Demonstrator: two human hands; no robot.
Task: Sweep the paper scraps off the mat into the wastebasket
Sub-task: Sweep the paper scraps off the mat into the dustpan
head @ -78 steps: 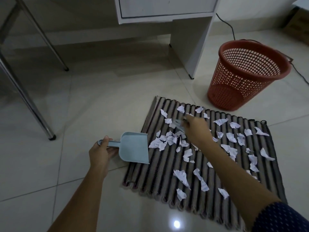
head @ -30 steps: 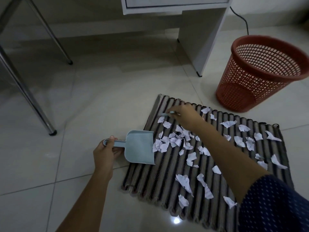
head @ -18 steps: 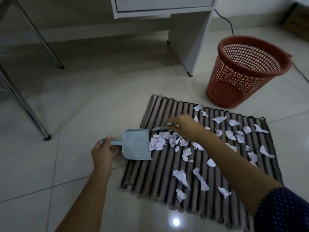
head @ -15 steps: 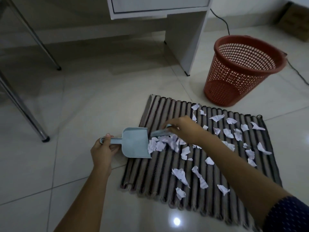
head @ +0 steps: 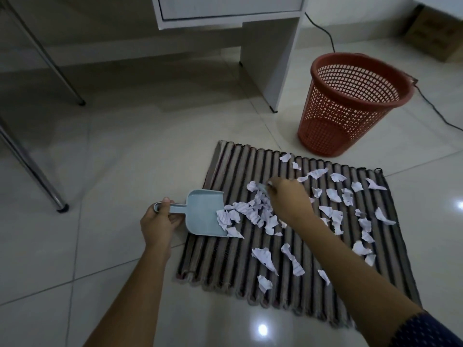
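A striped mat (head: 225,266) lies on the tiled floor with white paper scraps (head: 253,212) scattered over it. Many scraps are heaped at the mouth of a pale blue dustpan (head: 200,214), whose lip rests on the mat's left edge. My left hand (head: 157,224) grips the dustpan's handle. My right hand (head: 288,199) is over the heap, closed on a small pale sweeping tool (head: 263,187) that is mostly hidden. More scraps (head: 335,196) lie across the mat's right half and front. The red mesh wastebasket (head: 333,126) stands upright beyond the mat's far right corner.
A white desk (head: 275,58) stands behind the mat, left of the wastebasket. Slanted metal legs (head: 32,171) cross the floor at the left. A black cable (head: 438,111) runs along the floor by the wastebasket. A cardboard box (head: 436,33) sits at the far right.
My right hand has dragged scraps from the mat's far left part leftward into a heap at the dustpan's mouth. The dustpan and my left hand have stayed in place.
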